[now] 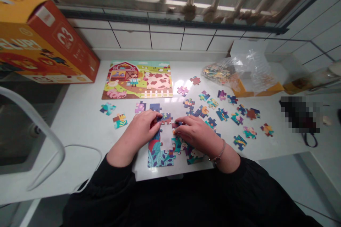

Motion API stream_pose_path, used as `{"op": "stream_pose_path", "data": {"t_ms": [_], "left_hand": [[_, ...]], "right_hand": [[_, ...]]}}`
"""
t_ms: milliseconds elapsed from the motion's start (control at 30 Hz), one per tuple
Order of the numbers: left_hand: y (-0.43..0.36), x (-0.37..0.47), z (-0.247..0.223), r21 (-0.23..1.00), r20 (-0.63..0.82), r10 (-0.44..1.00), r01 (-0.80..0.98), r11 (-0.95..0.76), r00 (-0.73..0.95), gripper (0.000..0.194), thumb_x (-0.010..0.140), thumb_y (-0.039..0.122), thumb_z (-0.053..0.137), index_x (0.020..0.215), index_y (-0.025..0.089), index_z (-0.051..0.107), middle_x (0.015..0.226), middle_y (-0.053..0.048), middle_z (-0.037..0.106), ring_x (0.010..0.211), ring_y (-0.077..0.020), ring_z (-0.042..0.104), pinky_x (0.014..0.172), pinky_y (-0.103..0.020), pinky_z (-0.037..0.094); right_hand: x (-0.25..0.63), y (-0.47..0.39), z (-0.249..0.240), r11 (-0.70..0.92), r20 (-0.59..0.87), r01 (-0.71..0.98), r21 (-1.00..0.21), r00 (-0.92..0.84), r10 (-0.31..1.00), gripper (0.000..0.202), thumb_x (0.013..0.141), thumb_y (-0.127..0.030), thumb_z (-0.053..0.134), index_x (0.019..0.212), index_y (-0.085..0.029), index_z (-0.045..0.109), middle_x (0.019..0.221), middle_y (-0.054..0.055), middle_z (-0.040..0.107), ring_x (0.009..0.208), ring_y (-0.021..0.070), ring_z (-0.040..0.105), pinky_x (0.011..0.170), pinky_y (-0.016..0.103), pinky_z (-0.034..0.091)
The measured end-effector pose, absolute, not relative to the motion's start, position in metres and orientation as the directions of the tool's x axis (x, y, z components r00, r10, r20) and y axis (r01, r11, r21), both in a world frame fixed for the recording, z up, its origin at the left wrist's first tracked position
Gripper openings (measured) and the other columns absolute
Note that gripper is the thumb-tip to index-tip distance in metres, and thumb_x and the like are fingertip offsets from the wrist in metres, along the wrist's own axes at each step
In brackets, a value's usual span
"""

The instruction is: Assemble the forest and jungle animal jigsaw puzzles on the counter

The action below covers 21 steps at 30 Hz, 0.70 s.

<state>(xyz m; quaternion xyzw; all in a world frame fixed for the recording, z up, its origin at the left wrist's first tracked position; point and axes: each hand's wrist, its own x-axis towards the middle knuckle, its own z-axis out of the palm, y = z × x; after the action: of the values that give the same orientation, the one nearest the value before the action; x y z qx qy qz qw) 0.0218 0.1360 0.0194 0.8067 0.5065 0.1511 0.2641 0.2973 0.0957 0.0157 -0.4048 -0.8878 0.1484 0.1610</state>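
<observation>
My left hand (145, 126) is curled over the left side of a partly joined jigsaw puzzle (160, 158), its index finger and thumb closed at the edge of a dark blue and brown puzzle piece (167, 118). Opposite it, my right hand (195, 132) bends its fingers around a small dark puzzle piece (174, 125), mostly hidden beneath them. A bare gap shows in the puzzle between the two hands. Joined teal pieces (177, 145) lie under my right palm. Near my left knuckles rests a purple piece (140, 106).
A finished farm puzzle (137, 79) lies behind the hands. Loose pieces (222, 114) are scattered to the right. An orange box (64, 42) stands at back left, beside the sink and faucet (57, 142). A plastic bag of pieces (221, 72) and an open box (266, 90) sit back right.
</observation>
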Motion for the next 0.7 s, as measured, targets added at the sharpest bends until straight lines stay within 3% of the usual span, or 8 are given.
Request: {"op": "stream_pose_path", "data": {"t_ms": [400, 700], "left_hand": [[0.136, 0.021, 0.017, 0.575, -0.014, 0.898, 0.739, -0.352, 0.439, 0.023, 0.101, 0.027, 0.067, 0.121, 0.020, 0.076, 0.106, -0.009, 0.076, 0.096, -0.0277, 0.071, 0.089, -0.043, 0.056], [0.136, 0.022, 0.020, 0.576, -0.037, 0.902, 0.747, -0.333, 0.430, 0.024, 0.102, 0.029, 0.066, 0.122, 0.020, 0.077, 0.110, -0.010, 0.076, 0.099, -0.0285, 0.071, 0.090, -0.043, 0.055]], "right_hand": [[0.293, 0.089, 0.006, 0.627, 0.215, 0.679, -0.382, -0.594, 0.775, 0.010, 0.107, -0.023, 0.073, 0.113, -0.027, 0.080, 0.137, 0.007, 0.076, 0.108, 0.0246, 0.071, 0.092, 0.040, 0.056], [0.315, 0.072, 0.022, 0.596, 0.265, 0.702, -0.390, -0.534, 0.803, 0.015, 0.111, -0.026, 0.065, 0.122, -0.024, 0.076, 0.137, 0.013, 0.075, 0.116, 0.0276, 0.072, 0.100, 0.045, 0.059]]}}
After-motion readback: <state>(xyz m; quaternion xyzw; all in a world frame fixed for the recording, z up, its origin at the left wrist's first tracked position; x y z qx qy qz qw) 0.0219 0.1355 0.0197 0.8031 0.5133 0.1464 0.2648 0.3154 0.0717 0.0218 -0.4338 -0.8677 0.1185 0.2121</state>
